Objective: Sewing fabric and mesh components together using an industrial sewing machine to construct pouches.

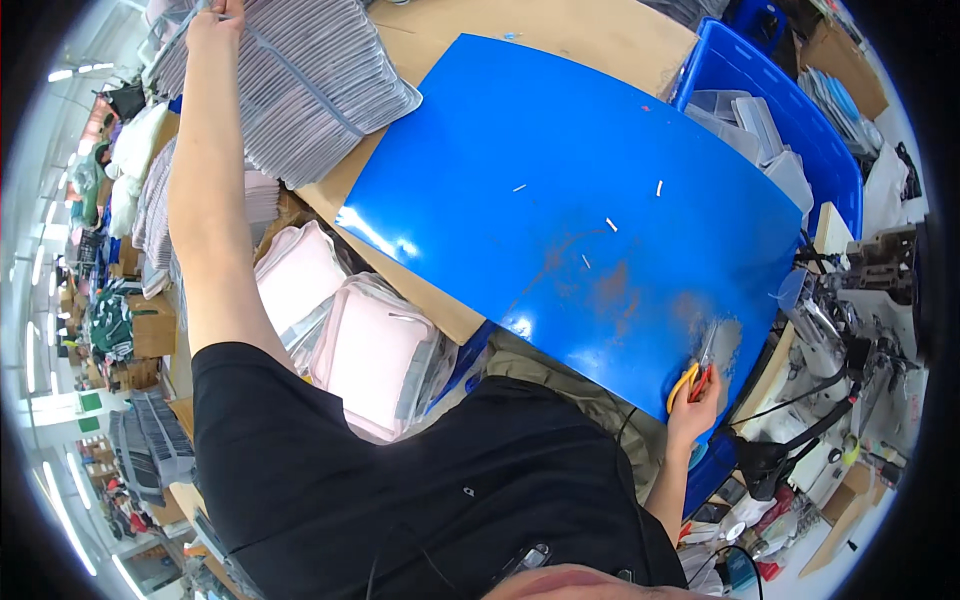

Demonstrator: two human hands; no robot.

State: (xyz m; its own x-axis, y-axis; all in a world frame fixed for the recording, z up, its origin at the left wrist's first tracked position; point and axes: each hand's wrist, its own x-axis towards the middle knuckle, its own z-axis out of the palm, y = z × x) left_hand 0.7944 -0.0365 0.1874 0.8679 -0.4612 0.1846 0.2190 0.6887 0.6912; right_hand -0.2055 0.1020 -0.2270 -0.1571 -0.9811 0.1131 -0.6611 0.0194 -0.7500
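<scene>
At the upper left, my left arm reaches out to a large stack of grey, thin folded fabric pieces (pixel 310 80). A grey tie strap (pixel 318 92) runs across this stack. My left hand (pixel 217 22) is closed at the strap's far end, with its fingertips partly cut off by the picture's edge. Low on the right, my right hand (pixel 692 412) holds a pair of scissors (pixel 684 384) with yellow and red handles. Their metal blades point away from me, over a blue sheet (pixel 480 170) that covers much of the table.
White scraps (pixel 612 225) and dark smudges lie on the blue sheet. Pale pink packs in clear plastic (pixel 365 350) sit below the table's left edge. A blue crate (pixel 845 165) with grey pieces stands at the far right, beyond a sewing machine (pixel 880 270).
</scene>
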